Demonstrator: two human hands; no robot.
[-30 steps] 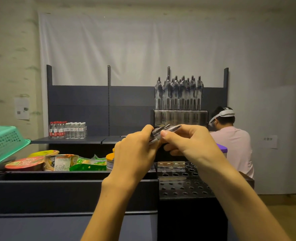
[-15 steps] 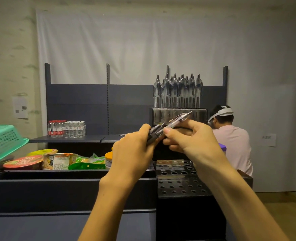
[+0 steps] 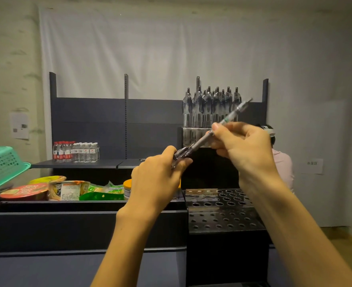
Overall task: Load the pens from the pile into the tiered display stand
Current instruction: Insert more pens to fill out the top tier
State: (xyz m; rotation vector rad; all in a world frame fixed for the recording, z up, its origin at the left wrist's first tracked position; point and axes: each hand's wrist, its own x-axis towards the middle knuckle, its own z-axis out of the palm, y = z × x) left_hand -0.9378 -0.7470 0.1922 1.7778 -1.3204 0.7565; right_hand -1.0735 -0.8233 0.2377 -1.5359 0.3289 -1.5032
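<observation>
The tiered stand (image 3: 222, 219) sits near and right of centre, its holed steps rising toward the far side. Left of it runs a long trough shelf (image 3: 84, 224); behind that shelf's far edge lie food packets (image 3: 67, 190), with a tilted basket (image 3: 3, 164) at the far left. Above the stand, the left hand (image 3: 156, 181) grips a bundle of pens (image 3: 181, 155), and the right hand (image 3: 245, 148), to its right and higher, pinches 1 pen (image 3: 226, 120) slanting up to the right. Farther back a shelf unit (image 3: 119, 129) carries bottles (image 3: 75, 152) on the left and a rack of upright pens (image 3: 210, 108) on the right, a seated person (image 3: 282, 164) just right of it
</observation>
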